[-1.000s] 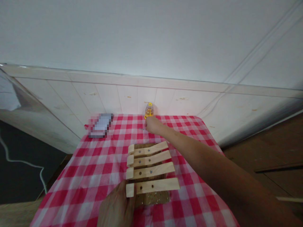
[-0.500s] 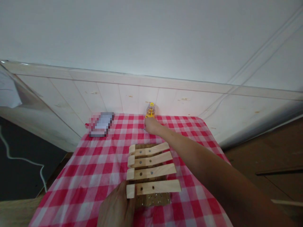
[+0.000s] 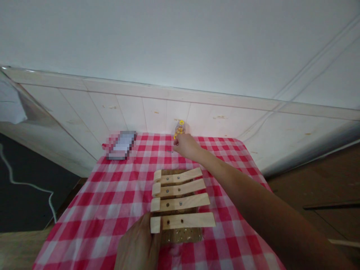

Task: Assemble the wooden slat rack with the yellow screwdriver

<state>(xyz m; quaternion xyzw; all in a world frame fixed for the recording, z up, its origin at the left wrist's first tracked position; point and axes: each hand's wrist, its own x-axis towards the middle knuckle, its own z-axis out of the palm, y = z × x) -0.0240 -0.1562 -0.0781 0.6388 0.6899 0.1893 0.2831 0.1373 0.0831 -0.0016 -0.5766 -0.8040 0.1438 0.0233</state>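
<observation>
My left hand [image 3: 137,243] touches the nearest slat [image 3: 194,220] at its left end, grip unclear. My right hand [image 3: 186,145], fingers curled, is just before the bottle [image 3: 181,128]; I can't tell what it grips.

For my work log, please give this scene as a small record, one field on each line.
left hand: at the left end of the nearest wooden strip
right hand: fingers curled, in front of a yellow and clear object; grip unclear
layout: four wooden strips over a brown base
phone-like device: far left, pixelated
tablecloth: red and white checks
</observation>
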